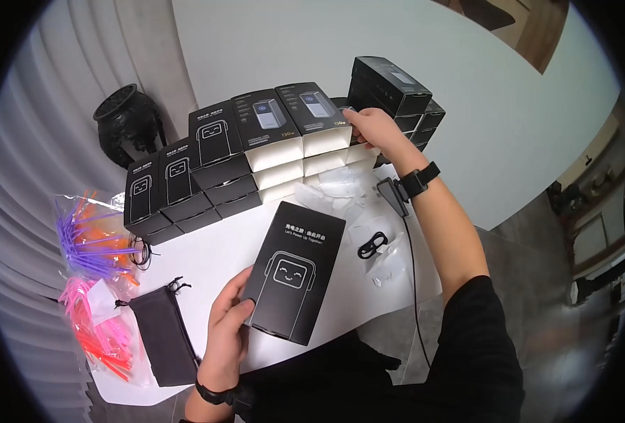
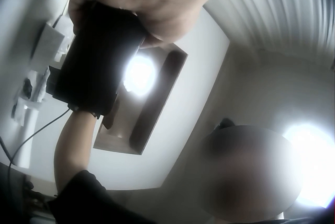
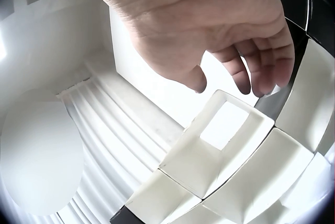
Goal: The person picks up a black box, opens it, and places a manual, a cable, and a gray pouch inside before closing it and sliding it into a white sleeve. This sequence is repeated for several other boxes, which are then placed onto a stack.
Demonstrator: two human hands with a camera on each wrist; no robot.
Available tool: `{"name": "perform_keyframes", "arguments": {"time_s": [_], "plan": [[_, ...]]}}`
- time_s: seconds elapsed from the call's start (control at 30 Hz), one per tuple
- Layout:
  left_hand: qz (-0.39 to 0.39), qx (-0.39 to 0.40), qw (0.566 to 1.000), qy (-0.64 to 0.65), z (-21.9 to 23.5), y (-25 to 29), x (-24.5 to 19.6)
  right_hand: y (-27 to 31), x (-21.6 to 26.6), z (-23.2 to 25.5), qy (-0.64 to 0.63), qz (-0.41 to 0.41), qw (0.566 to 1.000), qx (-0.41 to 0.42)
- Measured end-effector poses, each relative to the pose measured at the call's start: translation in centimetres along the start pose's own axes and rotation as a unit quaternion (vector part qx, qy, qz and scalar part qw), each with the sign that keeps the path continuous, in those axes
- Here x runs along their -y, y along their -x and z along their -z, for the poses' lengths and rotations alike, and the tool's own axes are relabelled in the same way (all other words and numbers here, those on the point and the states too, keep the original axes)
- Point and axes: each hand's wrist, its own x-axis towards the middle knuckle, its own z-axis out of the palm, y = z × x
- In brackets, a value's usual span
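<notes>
The left hand (image 1: pixel 228 317) grips the lower left edge of a black box (image 1: pixel 295 271) with a smiling-face drawing, held tilted above the white table. In the left wrist view, that hand (image 2: pixel 152 4) is around the dark box (image 2: pixel 97 59). The right hand (image 1: pixel 379 132) is at the right end of the stacked boxes (image 1: pixel 316 106), beside the top box with a picture of a device. In the right wrist view, the right hand (image 3: pixel 209 30) has its thumb apart and its fingers bent loosely over the stack; contact at the fingertips is unclear.
More black boxes (image 1: pixel 390 84) stand behind at the right. Clear plastic wrappers (image 1: pixel 344 185) and a coiled black cable (image 1: pixel 372 244) lie on the table (image 1: pixel 185 264). A black pouch (image 1: pixel 163 335) and bags of purple (image 1: pixel 94 247) and pink sticks (image 1: pixel 94 321) are at the left.
</notes>
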Motion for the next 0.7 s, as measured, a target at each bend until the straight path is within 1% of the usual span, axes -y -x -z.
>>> {"name": "perform_keyframes", "arguments": {"time_s": [0.07,0.17,0.27,0.37,0.47,0.57,0.67,0.7], "plan": [[0.014,-0.01,1.0,-0.006,0.3,0.1,0.5,-0.9,0.5,-0.2,0.025,0.001,1.0,-0.001],[0.025,-0.003,1.0,-0.007,0.5,0.2,1.0,-1.9,1.1,-0.5,0.012,-0.028,0.999,0.037],[0.021,0.006,1.0,0.004,0.7,0.5,1.1,-1.1,1.5,-0.3,-0.13,-0.054,0.99,0.023],[0.019,0.006,1.0,0.0,0.8,0.6,1.3,-1.1,1.1,-0.3,-0.149,-0.045,0.988,-0.001],[0.028,0.007,1.0,0.002,0.8,0.5,1.5,-0.2,1.9,0.0,-0.176,-0.045,0.983,0.018],[0.033,0.011,0.999,0.0,0.6,0.4,1.6,0.0,2.1,0.1,-0.178,-0.023,0.983,0.042],[0.037,0.009,0.999,0.006,0.6,0.5,1.9,-0.5,2.3,0.2,-0.168,-0.04,0.984,0.05],[0.038,0.011,0.999,0.007,0.6,0.6,1.9,-0.4,2.4,0.1,-0.146,-0.028,0.988,0.039]]}}
